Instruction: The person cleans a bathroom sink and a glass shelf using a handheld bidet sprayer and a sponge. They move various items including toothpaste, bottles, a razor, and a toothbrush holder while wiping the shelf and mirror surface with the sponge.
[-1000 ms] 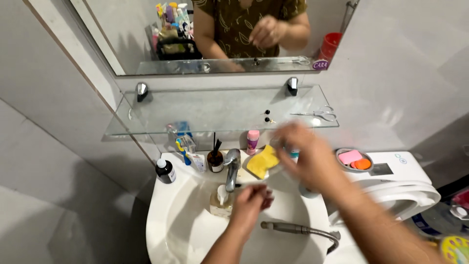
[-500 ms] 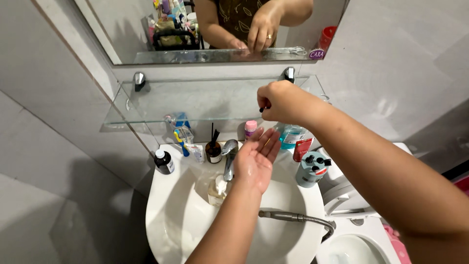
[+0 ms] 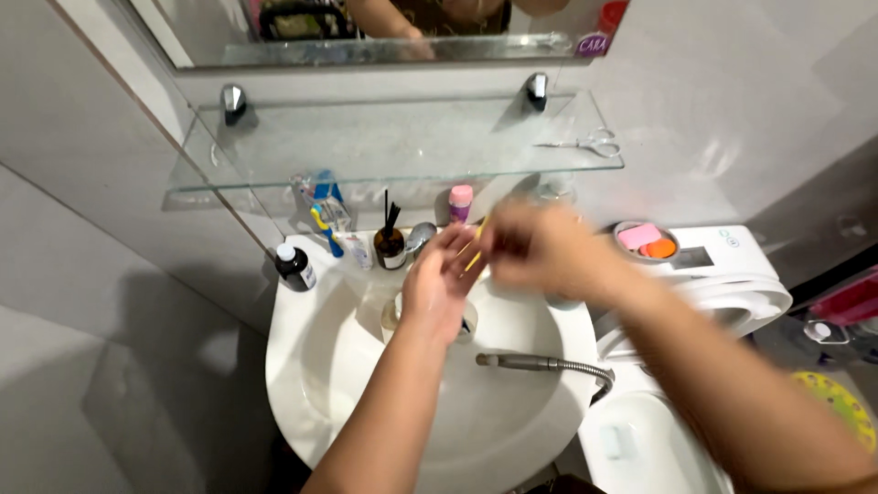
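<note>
My left hand is held palm up with fingers spread over the white sink, just in front of the chrome tap. My right hand is blurred with motion and sits right beside the left fingertips, its fingers curled. I cannot see whether it holds anything. A strip of yellow sponge shows between the two hands. The glass shelf above carries only a pair of scissors at its right end.
Behind the tap stand a dark bottle, a reed diffuser, a pink bottle and toothbrushes. A metal spray hose lies across the basin. At the right is a toilet with a soap dish.
My right hand has come down from the glass shelf to beside my left palm. The small black items seen earlier on the shelf are no longer there. The view has tilted downward.
</note>
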